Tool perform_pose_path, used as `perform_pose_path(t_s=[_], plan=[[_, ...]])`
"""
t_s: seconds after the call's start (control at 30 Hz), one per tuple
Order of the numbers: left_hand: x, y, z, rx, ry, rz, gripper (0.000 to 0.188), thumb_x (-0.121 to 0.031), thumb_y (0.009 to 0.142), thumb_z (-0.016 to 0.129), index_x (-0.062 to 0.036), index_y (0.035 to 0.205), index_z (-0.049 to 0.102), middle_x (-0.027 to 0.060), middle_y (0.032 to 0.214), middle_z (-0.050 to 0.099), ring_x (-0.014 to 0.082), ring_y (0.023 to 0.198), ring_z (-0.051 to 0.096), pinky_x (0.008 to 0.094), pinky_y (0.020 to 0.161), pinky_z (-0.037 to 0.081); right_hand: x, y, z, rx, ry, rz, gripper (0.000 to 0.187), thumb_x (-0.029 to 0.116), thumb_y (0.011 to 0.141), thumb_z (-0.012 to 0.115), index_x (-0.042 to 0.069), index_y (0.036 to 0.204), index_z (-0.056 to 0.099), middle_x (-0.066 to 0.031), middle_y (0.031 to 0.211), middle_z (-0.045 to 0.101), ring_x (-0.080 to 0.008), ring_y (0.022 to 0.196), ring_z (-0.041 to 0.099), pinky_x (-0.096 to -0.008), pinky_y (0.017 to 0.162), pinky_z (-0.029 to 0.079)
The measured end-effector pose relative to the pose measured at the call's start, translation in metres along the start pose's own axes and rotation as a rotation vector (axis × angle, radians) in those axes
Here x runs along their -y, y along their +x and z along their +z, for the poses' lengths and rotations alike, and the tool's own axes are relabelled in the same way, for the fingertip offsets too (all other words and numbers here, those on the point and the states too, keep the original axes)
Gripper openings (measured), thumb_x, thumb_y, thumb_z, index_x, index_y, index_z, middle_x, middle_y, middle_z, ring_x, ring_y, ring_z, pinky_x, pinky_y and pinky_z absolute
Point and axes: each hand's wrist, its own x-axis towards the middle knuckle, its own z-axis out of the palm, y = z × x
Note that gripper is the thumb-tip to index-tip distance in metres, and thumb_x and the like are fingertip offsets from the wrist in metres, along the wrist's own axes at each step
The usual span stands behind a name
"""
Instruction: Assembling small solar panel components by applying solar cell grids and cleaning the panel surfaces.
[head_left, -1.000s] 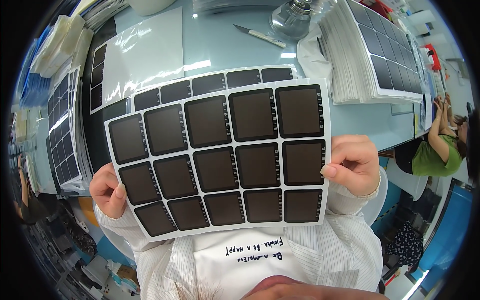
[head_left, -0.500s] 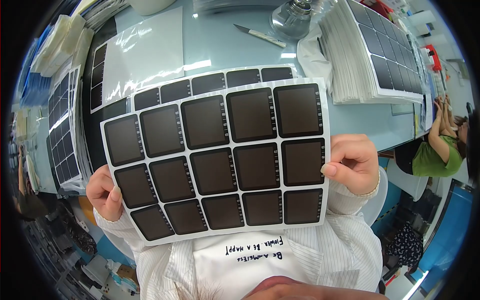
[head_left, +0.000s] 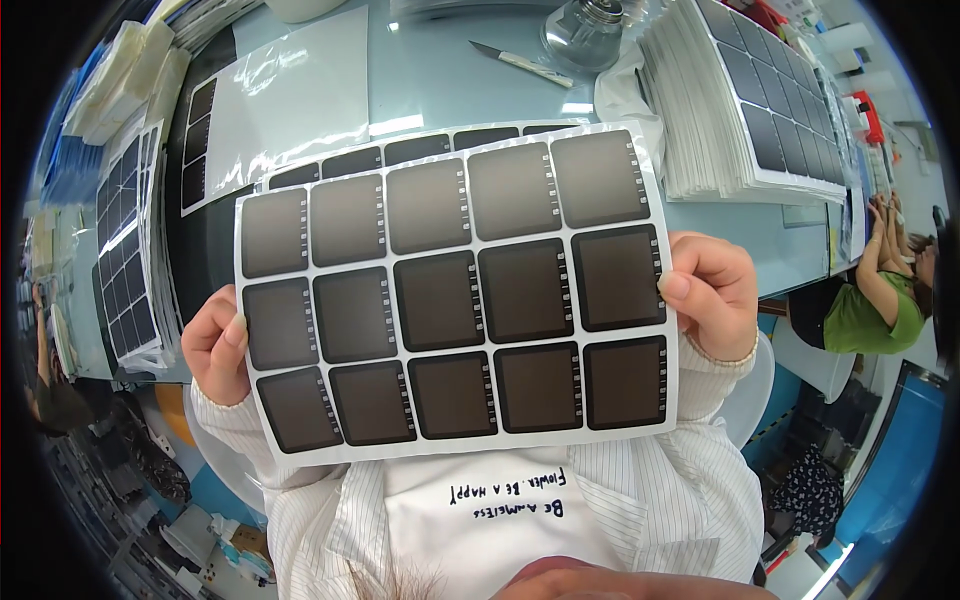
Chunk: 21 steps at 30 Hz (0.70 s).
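Note:
A white sheet with rows of dark, rounded square panels point(head_left: 440, 300) is held up in front of my chest, its upper row catching a pale sheen. My left hand point(head_left: 217, 345) pinches its left edge between thumb and fingers. At the opposite edge, my right hand point(head_left: 712, 295) grips it the same way, thumb on the front face. Behind its top edge, a similar sheet point(head_left: 420, 148) lies on the table, mostly covered by the held one.
A tall stack of panel sheets point(head_left: 740, 110) stands at the back right, beside a glass bottle point(head_left: 583, 35) and a craft knife point(head_left: 520, 64). Back left lies a white sheet point(head_left: 290, 100); more panel sheets point(head_left: 130, 250) are piled at left. A person in green point(head_left: 880, 300) sits at far right.
Both hands have raised the sheet's top edge a little and shifted it slightly right. Its tilt has changed, so the upper row now looks lighter. My grip on both edges stays.

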Motion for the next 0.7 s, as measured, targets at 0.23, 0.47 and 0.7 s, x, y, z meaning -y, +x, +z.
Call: perform_pose_path(t_s=[0.23,0.47,0.7], plan=[[0.001,0.001,0.002,0.012,-0.044,-0.05,0.021,-0.008,0.084,0.052,-0.0021,0.064,0.05,0.0037,0.071,0.052,0.0091,0.062,0.044,0.0229,0.061,0.036,-0.004,0.0,0.002,-0.07,0.073,0.001,0.02,0.008,0.08,0.058,0.0,0.063,0.053,-0.0006,0.058,0.047,-0.0041,0.047,0.033,-0.0207,0.046,0.023],[0.001,0.006,0.003,-0.005,-0.031,-0.055,0.02,-0.008,0.085,0.052,-0.0009,0.066,0.05,0.003,0.071,0.05,0.0081,0.062,0.042,0.0223,0.061,0.035,-0.004,0.002,0.002,-0.127,0.099,-0.036,0.02,0.009,0.08,0.057,0.0,0.063,0.052,-0.0018,0.057,0.047,-0.0037,0.045,0.032,-0.0202,0.045,0.022],[-0.002,0.017,0.003,-0.024,-0.075,-0.101,0.02,-0.008,0.085,0.05,-0.0016,0.066,0.049,0.0013,0.068,0.047,0.0067,0.059,0.039,0.0207,0.058,0.032,0.001,0.007,-0.005,-0.145,0.092,0.078,0.02,0.01,0.082,0.05,0.003,0.064,0.045,-0.0052,0.069,0.051,-0.0069,0.058,0.041,-0.0196,0.054,0.031]])
